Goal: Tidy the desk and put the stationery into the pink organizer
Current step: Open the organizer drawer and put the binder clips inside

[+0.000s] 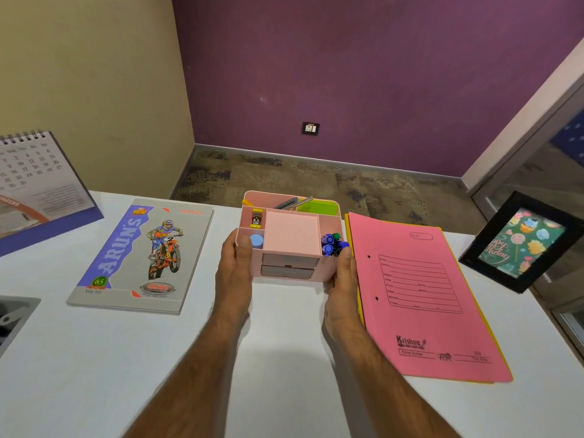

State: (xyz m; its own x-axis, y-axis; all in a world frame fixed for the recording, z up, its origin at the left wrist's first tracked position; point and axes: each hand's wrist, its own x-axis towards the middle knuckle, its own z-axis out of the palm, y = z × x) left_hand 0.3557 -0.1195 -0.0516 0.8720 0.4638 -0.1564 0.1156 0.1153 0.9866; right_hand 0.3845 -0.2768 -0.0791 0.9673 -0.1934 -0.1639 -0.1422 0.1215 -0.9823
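Pink plastic is gripped from both sides: the pink organizer [290,235] sits at the middle of the white counter [158,358], near its far edge, and is held between the left hand [235,273] and the right hand [343,279]. The fingers of each hand are curled round a front corner of the box, the left thumb lying over the front-left corner and the right thumb up against the front-right corner by the blue pen caps [330,245]. The box lies straight ahead of both hands, neither hand nearer than the other, with its two small drawers [289,265] facing the person. Its long axis runs left to right across the counter, so any slide or lift is judged to need both hands moving together.

Stationery is already seen in its compartments: a blue round item [256,241] front left, a small yellow item [256,217] behind it, grey pens [289,202] and a green pad [317,207] at the back.

On the notebook [142,254] to the left, "ARUNS", "NEW" and "65" can be read. On the pink file folder [420,298], lying just beside the right hand, "Krishna" is legible; the form lines are too small to read. The framed card [518,241] at the right shows part of a "Birthday" greeting. A desk calendar [34,181] stands far left.
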